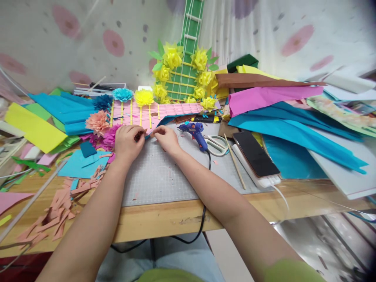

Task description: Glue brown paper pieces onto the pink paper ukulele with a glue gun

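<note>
In front of me lies a pink paper guitar (133,111) with yellow crosswise strips. Blue edging (162,120) runs along its near side. My left hand (129,141) is pinched at the guitar's near edge, beside the magenta paper flower (110,137). Close by on the right, my right hand (167,139) pinches the same edge with thumb and fingertips. A bit of blue edging shows between the two hands; the exact grip is partly hidden by the fingers. Salmon (98,122), light blue (122,94) and yellow (143,97) paper flowers sit around the pink body.
Right of my hands are a blue glue gun (196,133), scissors (217,145), a wooden stick (235,161) and a phone (256,153) on the cutting mat's (164,180) side. Salmon scraps (60,205) lie left. Behind stands a green guitar (182,80); blue paper (296,137) is piled right.
</note>
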`<state>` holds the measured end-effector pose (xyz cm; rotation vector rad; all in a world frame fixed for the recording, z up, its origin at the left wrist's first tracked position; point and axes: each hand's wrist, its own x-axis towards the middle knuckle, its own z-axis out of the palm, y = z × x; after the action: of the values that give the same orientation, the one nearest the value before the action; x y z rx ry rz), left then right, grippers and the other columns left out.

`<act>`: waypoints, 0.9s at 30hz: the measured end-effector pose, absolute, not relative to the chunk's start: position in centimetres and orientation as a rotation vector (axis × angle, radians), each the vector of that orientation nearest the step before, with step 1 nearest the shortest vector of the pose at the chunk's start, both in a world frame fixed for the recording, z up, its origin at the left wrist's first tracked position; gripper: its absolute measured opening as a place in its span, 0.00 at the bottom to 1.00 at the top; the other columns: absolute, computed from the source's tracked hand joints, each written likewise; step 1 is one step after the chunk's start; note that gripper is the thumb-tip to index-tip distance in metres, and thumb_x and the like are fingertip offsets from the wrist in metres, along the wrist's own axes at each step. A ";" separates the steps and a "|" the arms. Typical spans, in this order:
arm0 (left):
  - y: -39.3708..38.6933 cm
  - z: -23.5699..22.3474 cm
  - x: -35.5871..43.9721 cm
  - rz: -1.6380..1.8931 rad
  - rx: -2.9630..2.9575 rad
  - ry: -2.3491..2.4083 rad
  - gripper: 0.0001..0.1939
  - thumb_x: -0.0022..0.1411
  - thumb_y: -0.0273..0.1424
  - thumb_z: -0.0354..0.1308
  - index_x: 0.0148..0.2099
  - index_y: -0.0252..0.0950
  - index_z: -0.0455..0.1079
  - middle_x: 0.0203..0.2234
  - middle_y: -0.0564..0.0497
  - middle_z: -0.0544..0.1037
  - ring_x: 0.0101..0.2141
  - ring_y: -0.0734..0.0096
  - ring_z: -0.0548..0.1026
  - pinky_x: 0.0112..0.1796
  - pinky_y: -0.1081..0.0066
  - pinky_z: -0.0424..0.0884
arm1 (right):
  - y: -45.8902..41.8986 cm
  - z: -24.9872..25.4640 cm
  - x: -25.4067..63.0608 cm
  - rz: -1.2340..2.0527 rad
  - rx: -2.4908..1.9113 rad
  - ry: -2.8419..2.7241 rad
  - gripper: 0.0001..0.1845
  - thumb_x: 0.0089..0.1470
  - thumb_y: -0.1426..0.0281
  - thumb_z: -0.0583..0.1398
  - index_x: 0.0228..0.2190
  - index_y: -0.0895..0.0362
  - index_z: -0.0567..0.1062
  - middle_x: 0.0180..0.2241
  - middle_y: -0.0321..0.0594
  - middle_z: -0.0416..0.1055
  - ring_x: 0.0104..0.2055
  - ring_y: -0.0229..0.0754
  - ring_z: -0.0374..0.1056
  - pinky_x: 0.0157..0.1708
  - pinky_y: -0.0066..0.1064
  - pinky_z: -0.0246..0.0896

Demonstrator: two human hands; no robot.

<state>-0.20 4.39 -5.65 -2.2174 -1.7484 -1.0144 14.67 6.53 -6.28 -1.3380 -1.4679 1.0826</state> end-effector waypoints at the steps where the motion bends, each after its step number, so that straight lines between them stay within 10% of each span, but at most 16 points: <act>1: 4.4 -5.7 -0.3 -1.022 -2.213 -1.745 0.06 0.57 0.32 0.54 0.34 0.40 0.72 0.35 0.49 0.80 0.40 0.59 0.74 0.45 0.59 0.64 | 6.6 -6.4 14.6 1.093 -1.331 -1.470 0.06 0.46 0.76 0.57 0.27 0.56 0.74 0.29 0.33 0.75 0.34 0.35 0.71 0.40 0.29 0.68; 27: 4.0 -6.1 -0.6 -1.105 -2.180 -1.804 0.07 0.57 0.34 0.53 0.32 0.43 0.73 0.36 0.54 0.81 0.42 0.61 0.75 0.60 0.51 0.48 | 6.0 -6.7 13.8 1.126 -1.272 -1.555 0.12 0.48 0.77 0.57 0.34 0.57 0.78 0.37 0.38 0.78 0.41 0.39 0.74 0.45 0.33 0.69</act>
<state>-0.56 4.01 -6.08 -2.1801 -1.8040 -1.1049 13.81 6.01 -6.69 -1.2717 -1.5546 1.1258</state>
